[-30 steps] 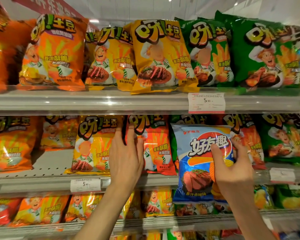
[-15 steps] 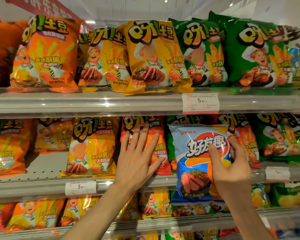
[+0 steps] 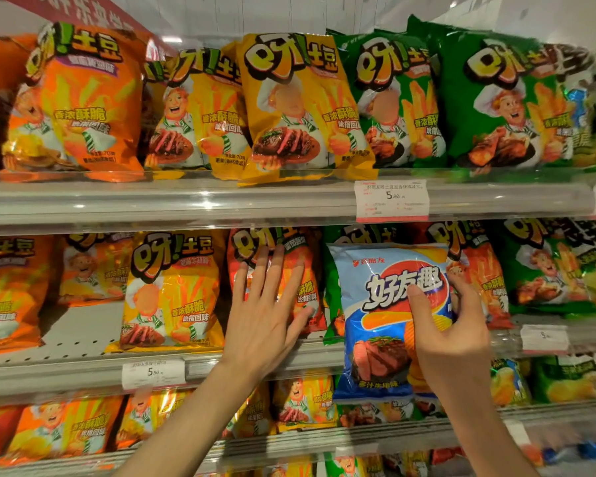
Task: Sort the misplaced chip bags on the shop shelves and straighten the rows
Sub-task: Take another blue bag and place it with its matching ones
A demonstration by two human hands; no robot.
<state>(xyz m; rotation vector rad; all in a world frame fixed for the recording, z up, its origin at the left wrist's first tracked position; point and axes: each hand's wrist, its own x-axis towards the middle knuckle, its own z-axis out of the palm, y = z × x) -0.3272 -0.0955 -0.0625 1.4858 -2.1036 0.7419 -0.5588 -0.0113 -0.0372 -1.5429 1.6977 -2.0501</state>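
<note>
A blue chip bag (image 3: 381, 315) with a steak picture hangs in front of the middle shelf, in front of a green bag (image 3: 331, 290). My right hand (image 3: 448, 342) grips its right side, thumb across the front. My left hand (image 3: 267, 311) lies flat with fingers spread on a red-orange bag (image 3: 310, 270) standing on the middle shelf (image 3: 66, 370). Left of it stands a yellow bag (image 3: 172, 290), then a bare gap (image 3: 80, 325), then orange bags (image 3: 11, 290).
The top shelf (image 3: 186, 201) carries orange, yellow and green bags in a row. More green and red-orange bags fill the middle shelf at right. A lower shelf (image 3: 324, 438) holds further bags. Price tags (image 3: 391, 199) hang on the shelf rails.
My left hand has opened from a grip at the red-orange bag's edge and now lies flat on its front. The blue bag stays in my right hand.
</note>
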